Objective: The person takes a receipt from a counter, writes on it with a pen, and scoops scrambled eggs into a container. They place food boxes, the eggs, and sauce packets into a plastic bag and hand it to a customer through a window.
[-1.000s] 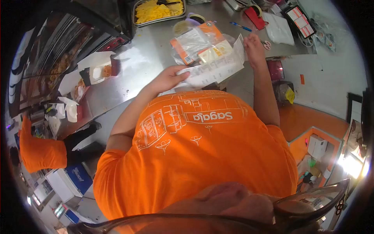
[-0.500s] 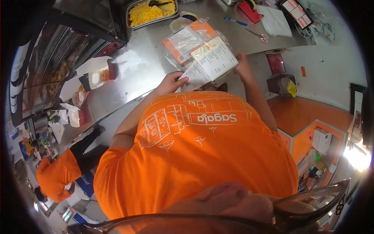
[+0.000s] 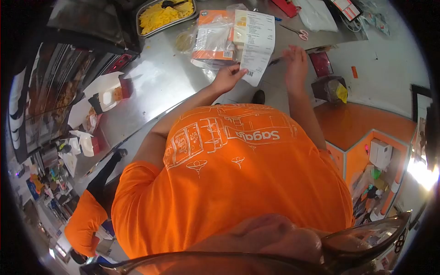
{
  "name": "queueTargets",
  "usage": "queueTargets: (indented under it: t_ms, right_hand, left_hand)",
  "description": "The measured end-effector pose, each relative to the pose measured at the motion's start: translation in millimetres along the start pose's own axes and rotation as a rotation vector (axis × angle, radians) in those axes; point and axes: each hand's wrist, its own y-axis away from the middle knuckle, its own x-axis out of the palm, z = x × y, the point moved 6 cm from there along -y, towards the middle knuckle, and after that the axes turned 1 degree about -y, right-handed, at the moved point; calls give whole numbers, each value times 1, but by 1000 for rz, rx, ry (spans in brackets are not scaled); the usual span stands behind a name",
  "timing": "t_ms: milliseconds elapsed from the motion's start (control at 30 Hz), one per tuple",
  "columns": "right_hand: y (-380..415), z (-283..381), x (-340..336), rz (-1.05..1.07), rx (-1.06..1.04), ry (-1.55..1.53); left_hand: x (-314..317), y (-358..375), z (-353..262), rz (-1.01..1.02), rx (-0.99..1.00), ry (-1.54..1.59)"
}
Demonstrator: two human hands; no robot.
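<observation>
My left hand [image 3: 228, 79] pinches the lower end of a long printed paper slip [image 3: 258, 41], which stands out nearly upright in view. Just behind the slip and to its left, an orange and white printed packet [image 3: 214, 40] in clear plastic lies on the steel counter [image 3: 160, 75]. My right hand [image 3: 297, 64] is raised to the right of the slip, apart from it, with its fingers spread a little and nothing visible in them.
A metal tray of yellow food [image 3: 166, 16] with a black spoon is at the back left. Opened food boxes [image 3: 111, 94] stand at the left. Pink-handled scissors [image 3: 302, 35] lie at the back right. Farther left, a person in orange [image 3: 85, 222] bends over.
My right hand has let go of the slip and moved slightly right and up. The slip has turned more upright with my left hand, which shifted right. The packet now looks straighter.
</observation>
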Motion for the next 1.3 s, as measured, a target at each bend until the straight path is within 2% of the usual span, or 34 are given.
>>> queueTargets:
  t_ms: [33,100,167,233,333,433,467,533,567,667,733,833,933,1000,1067,1100,1167,1200,1233,1267,1300]
  right_hand:
    - [29,16,-8,-71,-66,148]
    - [83,-2,-8,51,-65,93]
    - [121,-45,-7,202,368,256]
    - [139,-61,10,324,483,300]
    - [126,-90,29,268,596,278]
    - [95,-111,41,99,135,355]
    - [90,-123,41,124,103,370]
    - [79,-137,39,179,35,406]
    - [75,-136,40,183,42,407]
    - [70,-129,42,194,68,473]
    - [67,-120,44,191,77,592]
    - [62,-125,33,190,192,811]
    - [47,-141,3,168,124,1229]
    - [26,-208,-67,130,161,983]
    - [32,-148,-85,-75,220,1046]
    - [9,-141,-82,5,280,894]
    - [-1,-146,-87,159,465,603]
    - [29,-155,-85,150,657,454]
    - [40,-153,-51,138,801,282]
    - [43,-151,-22,130,920,95]
    - [37,-156,-15,163,879,31]
  left_hand:
    - [4,-4,-2,-7,23,14]
    - [8,-12,0,-26,46,51]
    - [11,-15,11,-40,40,81]
    - [12,-17,14,-64,80,75]
    - [9,-18,18,-64,95,65]
    - [9,-20,27,-85,81,37]
    - [7,-19,20,-97,78,23]
    - [1,-9,-8,9,-70,-230]
    - [-3,-1,-20,58,-149,-351]
    - [-22,15,1,-63,-31,-203]
    - [-40,36,21,-48,-83,-231]
    - [-68,84,42,25,-207,-185]
    - [-94,129,103,-22,-245,-113]
    - [-106,161,122,-58,-304,-110]
    - [-118,184,117,-123,-366,-129]
    - [-126,186,143,-30,-341,-74]
    - [-91,170,121,-91,-582,493]
    - [-57,160,48,107,-477,623]
    - [-28,140,39,213,-552,845]
    - [-13,116,40,244,-518,723]
    - [-5,97,51,276,-480,597]
